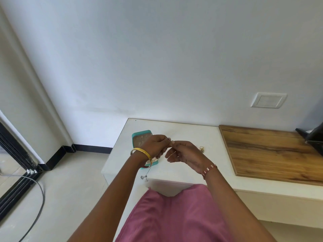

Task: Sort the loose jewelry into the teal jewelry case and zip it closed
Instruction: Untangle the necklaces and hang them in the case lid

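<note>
Both hands meet in the air above the white desk (183,131), just right of the teal jewelry case (139,135). The left hand (154,144) has its fingers curled, thumb and forefinger pinched together on something too small to make out. The right hand (183,151) meets it fingertip to fingertip, its thumb and forefinger pinching at the same spot while the other fingers hang loosely curled below. What they hold between them cannot be told.

The teal jewelry case lies open on the desk, partly hidden behind the left hand and wrist; its pale inner compartments show at the far end, and a teal corner shows at the near end below the wrist. A thin chain (148,170) runs from the near end of the case toward the desk's front edge, ending in a small silver pendant (143,177) that lies on the desk. A small gold piece of jewelry (201,148) lies on the desk well to the right of the case, just beyond the right hand.

A gold bangle (141,153) sits on the left wrist, and a red thread bracelet (209,169) on the right wrist. Farther right of the case, a wooden board (271,151) covers the desk.
</note>
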A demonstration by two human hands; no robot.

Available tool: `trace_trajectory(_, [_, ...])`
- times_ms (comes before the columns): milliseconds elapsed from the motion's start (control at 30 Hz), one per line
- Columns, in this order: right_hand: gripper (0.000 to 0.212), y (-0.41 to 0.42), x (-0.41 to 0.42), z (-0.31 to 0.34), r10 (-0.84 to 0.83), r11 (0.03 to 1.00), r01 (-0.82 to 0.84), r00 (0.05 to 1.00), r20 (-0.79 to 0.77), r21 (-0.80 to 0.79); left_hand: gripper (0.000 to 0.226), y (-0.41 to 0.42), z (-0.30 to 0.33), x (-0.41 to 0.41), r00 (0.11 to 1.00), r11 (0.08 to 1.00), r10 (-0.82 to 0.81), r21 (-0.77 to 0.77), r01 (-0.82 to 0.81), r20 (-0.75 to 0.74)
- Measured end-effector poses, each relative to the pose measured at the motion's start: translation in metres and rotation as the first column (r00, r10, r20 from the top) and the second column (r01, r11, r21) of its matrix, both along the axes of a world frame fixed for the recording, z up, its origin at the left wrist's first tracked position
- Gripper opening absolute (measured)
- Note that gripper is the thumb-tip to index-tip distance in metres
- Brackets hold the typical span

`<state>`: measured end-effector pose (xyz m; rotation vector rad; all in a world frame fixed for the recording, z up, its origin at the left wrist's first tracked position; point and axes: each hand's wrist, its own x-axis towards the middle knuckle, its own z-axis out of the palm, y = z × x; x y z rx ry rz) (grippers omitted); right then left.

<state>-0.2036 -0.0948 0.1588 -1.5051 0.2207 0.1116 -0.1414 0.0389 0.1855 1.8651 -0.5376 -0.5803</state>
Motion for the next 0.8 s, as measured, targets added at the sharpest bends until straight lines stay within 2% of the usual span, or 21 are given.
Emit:
trace_trajectory(133, [0.041,0.0,-0.002,0.002,-0.009,0.999,0.008,1.0,0.021,0.032,0.031,0.005,0.001,0.002,0.999,0.999,0.041,-0.001,-0.041,0.015])
trace_trajectory(200, [0.034,-0.001,-0.003,0.005,-0.045,0.999,0.044,0.998,0.054,0.023,0.031,0.008,0.0,0.003,0.999,0.999,0.047,0.02,-0.048,0.022])
trace_trajectory(300, [0.01,0.001,-0.001,0.007,-0.068,0.992,0.078,0.991,0.111,-0.094,0.03,0.009,-0.002,0.001,0.999,0.998,0.04,0.042,-0.041,0.024])
trace_trajectory(333, [0.01,0.001,0.0,0.007,-0.055,0.99,0.069,0.992,0.115,-0.119,0.03,0.008,-0.001,0.0,0.999,0.998,0.036,0.042,-0.037,0.022])
trace_trajectory(467, [0.025,0.004,-0.001,0.01,-0.005,0.996,0.011,0.998,0.066,-0.084,0.032,0.008,0.004,-0.003,0.999,0.999,0.043,-0.015,-0.043,0.001])
trace_trajectory(533, [0.036,0.003,-0.004,0.013,-0.03,0.995,0.035,0.998,0.06,-0.09,0.031,0.01,0.005,-0.001,0.999,0.998,0.055,-0.014,-0.054,0.004])
trace_trajectory(600, [0.038,0.001,-0.007,0.016,-0.074,0.991,0.081,0.994,0.077,-0.104,0.03,0.013,0.002,0.003,0.997,0.997,0.074,0.012,-0.074,0.008])
trace_trajectory(667, [0.037,-0.002,-0.009,0.019,-0.106,0.992,0.112,0.99,0.098,-0.063,0.031,0.017,-0.001,0.008,0.995,0.994,0.102,0.048,-0.102,0.012])
trace_trajectory(800, [0.029,-0.007,-0.01,0.023,-0.144,0.98,0.124,0.982,0.123,0.154,0.034,0.023,-0.011,0.014,0.988,0.986,0.157,0.062,-0.157,0.005])
